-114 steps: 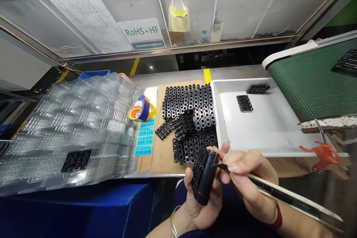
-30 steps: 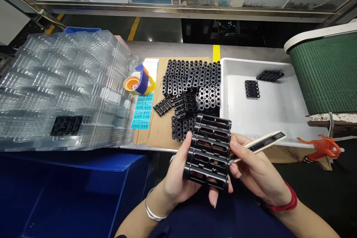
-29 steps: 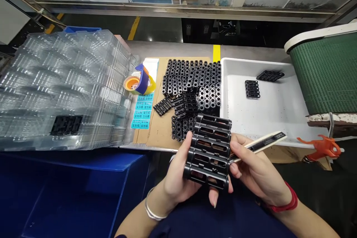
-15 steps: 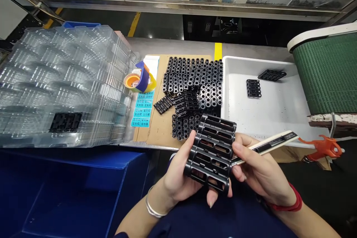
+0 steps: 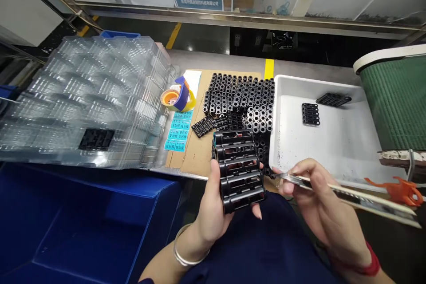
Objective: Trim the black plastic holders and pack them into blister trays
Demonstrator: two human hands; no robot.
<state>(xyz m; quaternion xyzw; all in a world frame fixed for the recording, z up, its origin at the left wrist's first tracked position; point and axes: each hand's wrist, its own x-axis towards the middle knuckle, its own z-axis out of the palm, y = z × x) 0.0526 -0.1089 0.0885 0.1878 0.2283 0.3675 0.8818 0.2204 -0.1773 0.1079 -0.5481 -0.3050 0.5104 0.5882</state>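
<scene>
A black slotted plastic part (image 5: 238,171) is held from below in my left hand (image 5: 211,206), thumb along its left edge and fingertips showing at its right side. My right hand (image 5: 319,195) is closed around a cream-handled utility knife (image 5: 362,197), its metal blade pointing left, apart from the part. Beyond the part, rows of similar black parts (image 5: 233,91) stand packed on a cardboard sheet (image 5: 189,157), with a few lying loose in front. Two more black parts (image 5: 310,114) are in a white tray (image 5: 293,146) on the right.
Stacked clear plastic trays (image 5: 100,75) fill the left side, above a blue bin (image 5: 83,230). Tape rolls (image 5: 179,96) and blue labels (image 5: 178,133) lie beside the cardboard. An orange tool (image 5: 404,191) and a green conveyor belt (image 5: 396,102) are on the right.
My right hand has drawn away to the right from the black part, with the knife now pointing left. The held part is turned more upright. The camera view has shifted slightly.
</scene>
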